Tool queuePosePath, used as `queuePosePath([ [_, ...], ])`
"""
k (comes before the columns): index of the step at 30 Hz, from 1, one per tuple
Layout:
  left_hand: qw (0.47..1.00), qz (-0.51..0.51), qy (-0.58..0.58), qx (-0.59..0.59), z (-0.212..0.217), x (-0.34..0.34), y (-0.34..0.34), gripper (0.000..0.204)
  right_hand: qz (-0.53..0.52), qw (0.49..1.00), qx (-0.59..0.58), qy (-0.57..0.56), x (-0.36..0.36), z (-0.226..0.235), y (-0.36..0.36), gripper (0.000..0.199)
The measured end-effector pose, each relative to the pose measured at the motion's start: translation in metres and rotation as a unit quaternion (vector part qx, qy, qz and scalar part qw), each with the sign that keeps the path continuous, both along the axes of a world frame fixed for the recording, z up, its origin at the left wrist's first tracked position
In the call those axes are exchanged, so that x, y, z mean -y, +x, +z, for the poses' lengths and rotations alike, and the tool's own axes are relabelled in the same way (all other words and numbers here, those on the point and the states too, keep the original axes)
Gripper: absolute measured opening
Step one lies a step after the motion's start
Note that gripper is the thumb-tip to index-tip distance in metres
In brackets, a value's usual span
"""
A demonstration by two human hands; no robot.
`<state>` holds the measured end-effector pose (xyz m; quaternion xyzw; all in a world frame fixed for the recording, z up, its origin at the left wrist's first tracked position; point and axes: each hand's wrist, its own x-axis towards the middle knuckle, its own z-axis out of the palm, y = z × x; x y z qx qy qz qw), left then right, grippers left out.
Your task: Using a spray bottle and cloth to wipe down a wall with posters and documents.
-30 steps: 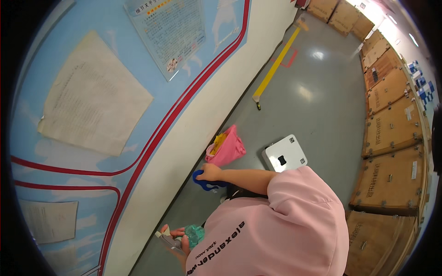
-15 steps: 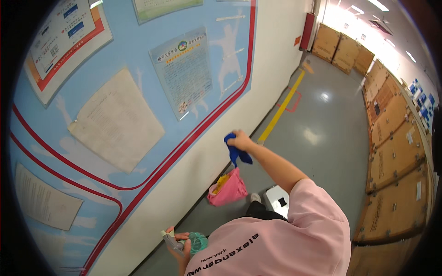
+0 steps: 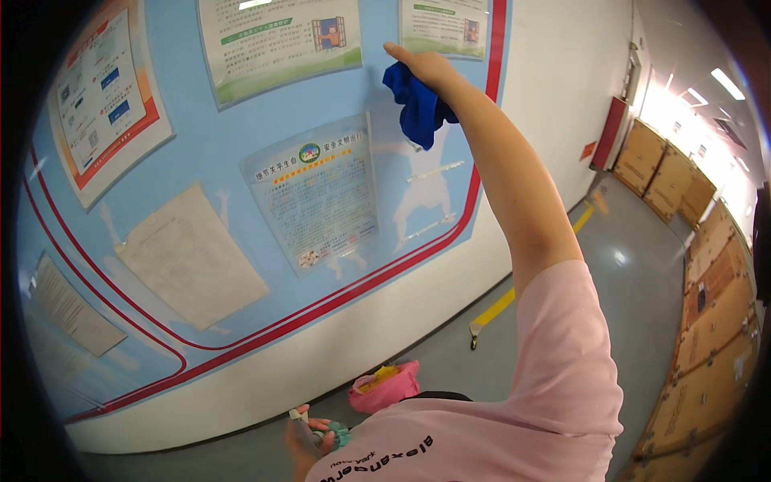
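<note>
R arm stretched up – L hand low (fist closed).

top: pink short-sleeved T-shirt | dark lettering on front | forearms bare

The corridor was brightly lit. The strongest light came from the ceiling lamps at the upper right, where the picture was washed out to white. The grey floor carried a soft bright reflection of these lamps. A white glare spot sat on the glossy poster at the top of the blue notice board. Shadows were weak and soft. The fisheye lens bent the red border lines strongly, and a black ring closed the frame. The edges looked slightly soft; the centre was sharp.
</note>
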<state>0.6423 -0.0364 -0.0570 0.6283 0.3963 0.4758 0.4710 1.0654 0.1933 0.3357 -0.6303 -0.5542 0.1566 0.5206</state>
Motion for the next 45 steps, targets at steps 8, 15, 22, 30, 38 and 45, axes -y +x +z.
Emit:
queuePosePath([
  [8, 0.987, 0.137, -0.070, 0.049, 0.011, 0.007, 0.032, 0.067, 0.004, 0.994, 0.043, 0.099, -0.060, -0.003, 0.042, 0.049],
  [15, 0.989, 0.108, -0.095, -0.014, 0.019, -0.007, 0.043, 0.060, -0.005, 0.989, 0.058, 0.139, -0.052, -0.007, 0.033, 0.036],
  [22, 0.985, 0.076, -0.134, -0.082, 0.041, -0.008, 0.040, 0.043, 0.006, 0.985, 0.066, 0.159, -0.062, -0.020, 0.050, 0.048],
  [30, 0.938, 0.070, -0.320, 0.109, 0.044, -0.017, 0.029, 0.045, 0.032, 0.978, -0.134, 0.154, -0.055, -0.016, 0.030, 0.038],
  [38, 0.988, 0.043, -0.145, -0.021, 0.052, -0.021, 0.031, 0.040, 0.041, 0.977, -0.171, 0.117, -0.048, -0.018, 0.027, 0.037],
  [45, 0.991, 0.034, -0.128, 0.030, 0.037, -0.025, 0.028, 0.036, 0.025, 0.973, -0.187, 0.135, -0.053, -0.020, 0.035, 0.045],
])
